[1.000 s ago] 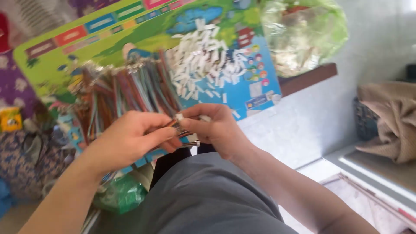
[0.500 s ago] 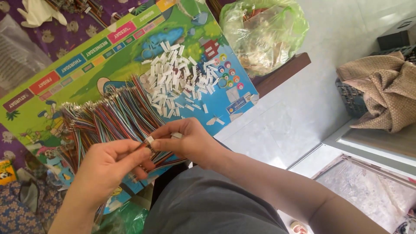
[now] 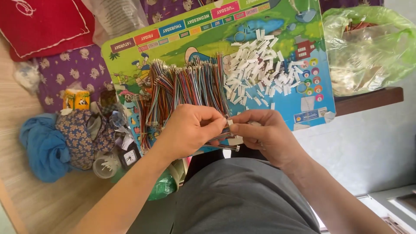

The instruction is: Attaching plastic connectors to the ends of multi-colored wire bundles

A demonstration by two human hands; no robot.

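Note:
My left hand (image 3: pixel 190 130) and my right hand (image 3: pixel 264 134) meet above my lap, fingertips together. Between them they pinch a thin wire bundle (image 3: pixel 225 138) with a small white connector at its end. Just beyond the hands lies a wide row of multicoloured wire bundles (image 3: pixel 186 86) on a colourful printed board (image 3: pixel 173 34). A heap of small white connectors (image 3: pixel 260 73) lies on the board to the right of the wires.
A green plastic bag (image 3: pixel 368 47) sits on a dark wooden ledge (image 3: pixel 368 99) at the right. At the left are a red cushion (image 3: pixel 43 26), purple patterned cloth (image 3: pixel 73 69), a blue cloth (image 3: pixel 43 147), a small clock (image 3: pixel 128 158) and a white cup (image 3: pixel 104 167).
The view has shifted, so the board and wires now sit higher and more centred. Both hands stay together on the wire bundle, working at its connector end.

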